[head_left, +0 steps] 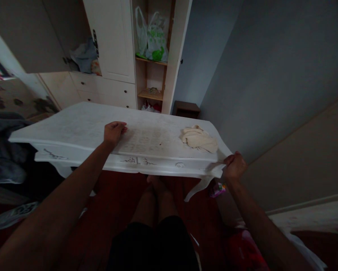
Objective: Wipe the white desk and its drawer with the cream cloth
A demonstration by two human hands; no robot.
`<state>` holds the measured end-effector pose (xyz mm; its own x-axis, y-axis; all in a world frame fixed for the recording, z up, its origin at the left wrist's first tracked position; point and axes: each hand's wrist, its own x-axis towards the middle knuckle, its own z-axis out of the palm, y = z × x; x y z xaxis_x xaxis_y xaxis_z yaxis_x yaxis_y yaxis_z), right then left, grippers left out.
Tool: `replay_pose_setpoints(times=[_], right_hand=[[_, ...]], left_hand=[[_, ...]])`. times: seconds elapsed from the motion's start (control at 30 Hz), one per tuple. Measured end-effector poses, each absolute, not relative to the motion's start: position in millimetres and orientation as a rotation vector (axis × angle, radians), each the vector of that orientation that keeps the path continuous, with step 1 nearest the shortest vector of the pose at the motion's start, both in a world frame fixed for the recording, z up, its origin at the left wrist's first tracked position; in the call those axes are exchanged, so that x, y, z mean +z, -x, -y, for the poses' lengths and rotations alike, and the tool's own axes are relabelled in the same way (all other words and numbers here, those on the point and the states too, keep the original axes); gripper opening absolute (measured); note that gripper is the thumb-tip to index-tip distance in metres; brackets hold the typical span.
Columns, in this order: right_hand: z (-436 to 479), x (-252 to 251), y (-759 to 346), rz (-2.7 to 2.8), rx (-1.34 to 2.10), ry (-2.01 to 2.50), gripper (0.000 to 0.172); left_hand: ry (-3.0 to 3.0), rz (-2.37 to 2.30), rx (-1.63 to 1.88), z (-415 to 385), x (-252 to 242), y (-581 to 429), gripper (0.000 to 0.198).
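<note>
The left hand [114, 131] rests loosely curled on the dusty white carved wooden table [72, 128], the right hand [234, 165] clenches its corner, and the crumpled cream cloth [199, 139] lies unheld, so the work seems barely begun.

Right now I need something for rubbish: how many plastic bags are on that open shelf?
2. A white bag and a green-printed bag sit side by side on the top shelf. Pale bundles at the bottom may be more.
</note>
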<state>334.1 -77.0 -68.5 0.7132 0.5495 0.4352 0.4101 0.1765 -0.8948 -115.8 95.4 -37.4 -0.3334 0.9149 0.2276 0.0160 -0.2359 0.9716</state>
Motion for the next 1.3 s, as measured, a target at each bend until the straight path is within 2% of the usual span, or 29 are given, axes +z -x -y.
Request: replay_pose_setpoints(times=[0.07,0.2,0.3,0.43,0.53,0.83,1.3], right_hand=[[98,-82,-309,0.759,0.242,1.311,0.048],[125,-108,-259,0.931,0.666,1.276,0.054],[123,-121,-236,0.960,1.172,1.266,0.041],[100,-128,-226,0.662,1.713,1.117,0.047],[82,-132,-223,0.405,1.928,0.976,0.042],[64,-138,-215,0.219,2.017,0.794,0.024],[114,-138,-198,0.206,1.994,0.765,0.025]], left_hand=[[-1.190,-1.324,1.644,-95,-38,116,0.007],[-1.185,-1.339,1.628,-95,-38,115,0.006],[-1.202,-1.363,1.618,-94,-38,115,0.006],[-1.211,-1.407,1.585,-92,-37,115,0.009],[-1.223,-1.438,1.558,-90,-35,114,0.009],[-1.216,-1.485,1.549,-90,-33,112,0.006],[-1.194,-1.524,1.494,-87,-28,110,0.011]])
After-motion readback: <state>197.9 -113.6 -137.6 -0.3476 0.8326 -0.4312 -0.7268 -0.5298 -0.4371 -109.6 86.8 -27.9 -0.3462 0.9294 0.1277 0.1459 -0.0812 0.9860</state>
